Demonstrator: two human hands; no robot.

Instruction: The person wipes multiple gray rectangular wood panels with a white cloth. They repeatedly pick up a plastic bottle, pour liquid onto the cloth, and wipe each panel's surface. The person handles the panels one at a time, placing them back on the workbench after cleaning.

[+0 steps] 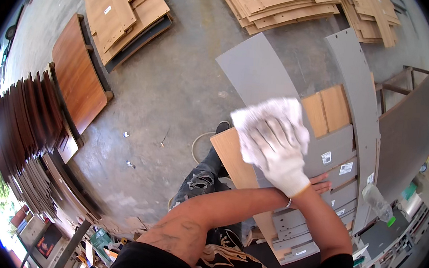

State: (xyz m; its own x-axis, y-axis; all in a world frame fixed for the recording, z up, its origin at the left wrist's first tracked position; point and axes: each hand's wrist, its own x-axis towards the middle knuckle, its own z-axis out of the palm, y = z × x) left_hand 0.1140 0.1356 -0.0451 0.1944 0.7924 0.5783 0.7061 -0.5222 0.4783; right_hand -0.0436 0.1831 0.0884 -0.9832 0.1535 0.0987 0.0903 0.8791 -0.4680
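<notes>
My forearms cross, the right one over the left. My right hand (277, 152), in a white knitted glove, presses a crumpled white cloth (272, 112) against a long grey panel (258, 71); its fingers lie over the cloth. From beneath the right wrist comes my bare left hand (322, 184), its fingers stretched out on the grey boards (327, 156). The palm is hidden, and nothing shows in that hand. A light wood board (238, 159) lies under the grey panel at its near left side.
A curved grey panel (358, 90) runs along the right, with a clear plastic bottle (378, 200) beside it. Wood-coloured panel stacks (128, 16) lie on the concrete floor (173, 79). At left are a brown tabletop (79, 73) and many upright dark boards (21, 122). A hose (195, 145) curls by my foot.
</notes>
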